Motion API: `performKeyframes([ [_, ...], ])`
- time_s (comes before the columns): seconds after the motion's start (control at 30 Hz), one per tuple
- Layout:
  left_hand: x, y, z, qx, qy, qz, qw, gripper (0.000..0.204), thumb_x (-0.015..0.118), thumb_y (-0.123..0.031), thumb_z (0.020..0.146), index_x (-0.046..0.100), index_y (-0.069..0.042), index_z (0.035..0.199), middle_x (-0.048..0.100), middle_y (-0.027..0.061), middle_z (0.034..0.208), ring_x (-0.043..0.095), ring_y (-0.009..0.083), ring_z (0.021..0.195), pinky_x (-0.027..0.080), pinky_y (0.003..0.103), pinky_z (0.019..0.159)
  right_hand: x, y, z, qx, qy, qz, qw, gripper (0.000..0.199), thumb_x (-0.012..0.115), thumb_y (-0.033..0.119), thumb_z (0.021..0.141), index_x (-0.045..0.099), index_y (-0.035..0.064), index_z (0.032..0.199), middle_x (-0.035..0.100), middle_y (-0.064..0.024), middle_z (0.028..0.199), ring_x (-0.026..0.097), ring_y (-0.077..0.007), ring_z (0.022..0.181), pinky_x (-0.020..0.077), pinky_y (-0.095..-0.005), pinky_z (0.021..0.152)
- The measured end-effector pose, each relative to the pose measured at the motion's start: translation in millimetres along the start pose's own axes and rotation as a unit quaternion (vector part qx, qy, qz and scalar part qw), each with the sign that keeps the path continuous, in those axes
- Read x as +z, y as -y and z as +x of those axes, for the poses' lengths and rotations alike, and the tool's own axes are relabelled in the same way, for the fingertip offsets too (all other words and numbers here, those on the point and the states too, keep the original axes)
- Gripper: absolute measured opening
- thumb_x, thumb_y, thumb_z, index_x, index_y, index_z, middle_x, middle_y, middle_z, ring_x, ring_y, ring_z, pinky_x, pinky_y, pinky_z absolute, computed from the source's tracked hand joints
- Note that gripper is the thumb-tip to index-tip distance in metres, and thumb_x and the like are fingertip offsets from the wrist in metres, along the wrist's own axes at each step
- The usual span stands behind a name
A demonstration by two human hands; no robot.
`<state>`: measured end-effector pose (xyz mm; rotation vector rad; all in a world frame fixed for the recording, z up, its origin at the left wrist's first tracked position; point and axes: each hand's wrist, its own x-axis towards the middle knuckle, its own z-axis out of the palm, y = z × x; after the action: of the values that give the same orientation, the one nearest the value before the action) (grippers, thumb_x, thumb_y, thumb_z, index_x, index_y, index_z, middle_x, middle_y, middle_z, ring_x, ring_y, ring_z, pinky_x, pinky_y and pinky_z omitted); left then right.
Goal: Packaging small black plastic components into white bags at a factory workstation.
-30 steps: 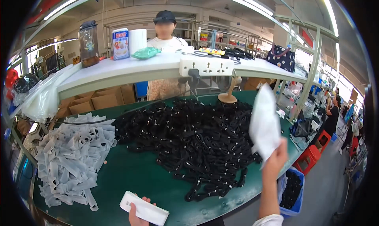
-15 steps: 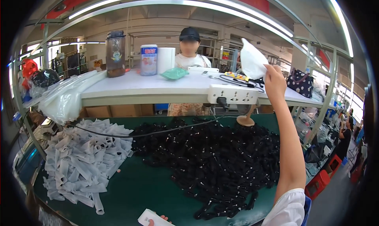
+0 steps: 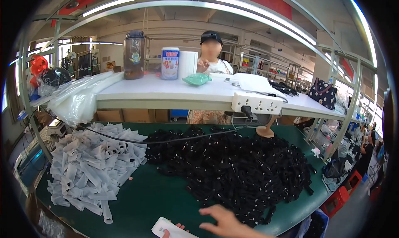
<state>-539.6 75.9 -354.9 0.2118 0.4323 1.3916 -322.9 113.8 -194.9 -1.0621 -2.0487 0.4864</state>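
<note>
My left hand (image 3: 180, 227), mostly below the lower edge, grips a flat white strip (image 3: 164, 227) with a small printed patch; thumb and fingertips show around it. My right hand (image 3: 222, 222) is just right of that strip, over the near edge of the green table, fingers apart and nothing in them. Beyond my right hand spreads a large heap of small black bundled pieces (image 3: 245, 167) with shiny tips; their exact kind is unclear. On the left lies a pile of pale grey, see-through rolled sleeves (image 3: 89, 167). A white sheet (image 3: 253, 83) lies on the raised shelf.
The white shelf (image 3: 166, 97) crosses above the green table (image 3: 137, 200). It carries a brown bottle (image 3: 134, 57), a tin (image 3: 170, 64), a green packet (image 3: 197, 79) and a handbag (image 3: 322, 95). A power strip (image 3: 257, 104) hangs at its front, with a cable sagging leftward. A person stands behind.
My right hand has let go of the white sheet, now lying on the shelf, and has come down near my left hand. The person behind has raised a hand. The view has shifted slightly.
</note>
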Motion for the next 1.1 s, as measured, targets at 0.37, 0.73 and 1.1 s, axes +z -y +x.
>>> performKeyframes([
  [0.37,23,0,4,0.054,-0.020,-0.022,0.998,0.055,0.045,-0.031,0.104,0.028,-0.004,0.150,0.048,0.0229,0.142,0.045,0.0384,0.133,0.035,0.052,0.113,102,-37,-39,0.281,0.073,0.204,0.935,0.038,0.072,0.026,0.088,0.065,-0.0003,0.114,0.070,-0.0168,0.101,0.067,-0.0222,0.095,0.0519,-0.0349,0.081],
  [0.73,-21,-64,-10,0.067,-0.071,0.659,0.745,0.046,0.056,-0.020,0.098,0.048,0.003,0.137,0.058,0.0210,0.127,0.056,0.0324,0.120,0.042,0.040,0.106,107,-51,-43,0.290,0.154,0.230,0.916,0.028,0.075,0.021,0.085,0.068,0.0015,0.104,0.069,-0.0140,0.100,0.066,-0.0232,0.090,0.0516,-0.0339,0.080],
  [1.1,-34,-105,4,0.143,-0.125,0.701,0.687,0.033,0.080,-0.008,0.071,0.068,0.002,0.101,0.071,0.0135,0.088,0.068,0.0286,0.078,0.053,0.033,0.076,157,-81,-17,0.242,0.247,0.195,0.918,0.045,0.072,0.040,0.084,0.069,0.0028,0.109,0.072,-0.0148,0.102,0.069,-0.0259,0.094,0.0521,-0.0341,0.084],
])
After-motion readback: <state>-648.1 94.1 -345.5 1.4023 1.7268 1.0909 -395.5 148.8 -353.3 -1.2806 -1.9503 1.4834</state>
